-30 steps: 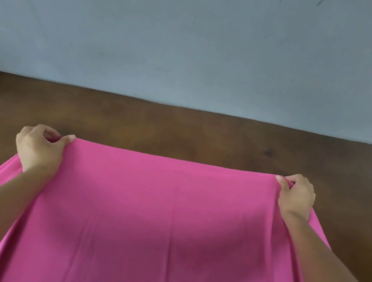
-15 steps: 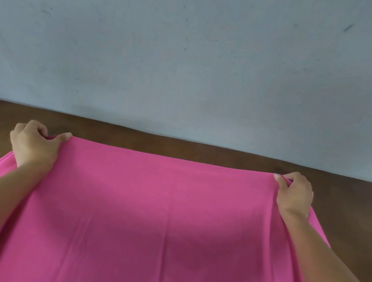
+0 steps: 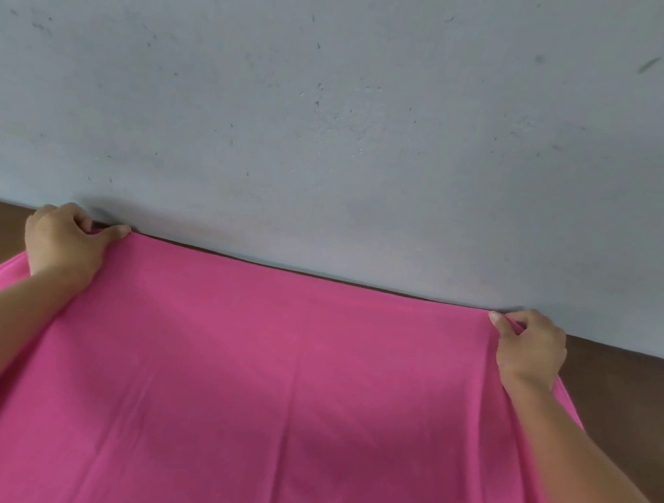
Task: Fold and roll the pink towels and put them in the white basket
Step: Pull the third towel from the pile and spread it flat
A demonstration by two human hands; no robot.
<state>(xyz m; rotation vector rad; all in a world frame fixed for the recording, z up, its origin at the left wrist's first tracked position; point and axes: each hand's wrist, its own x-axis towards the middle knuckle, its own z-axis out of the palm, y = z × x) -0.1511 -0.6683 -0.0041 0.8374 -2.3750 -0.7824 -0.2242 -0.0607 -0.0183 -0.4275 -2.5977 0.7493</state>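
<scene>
A person holds a pink towel (image 3: 291, 396) stretched wide between two bare hands over a dark brown counter (image 3: 638, 409), seen from a head-worn camera looking forward and down. The left hand (image 3: 64, 243) grips the towel's far left corner, fingers curled over the edge and thumb lying along the hem. The right hand (image 3: 531, 350) pinches the far right corner in the same way, thumb on top and fingers curled. Between the hands the far edge runs in a nearly straight, taut line, close to where the counter meets a pale grey-blue wall (image 3: 344, 102) (its paint flecked with small dark marks). From that edge the towel spreads toward the camera and fills the lower middle of the view, with a faint crease down its centre and soft folds fanning to both sides. Both forearms reach in from the lower corners, over the cloth's side edges. Bare counter shows left and right of the towel. Whether the towel's near part rests on the counter cannot be told.
</scene>
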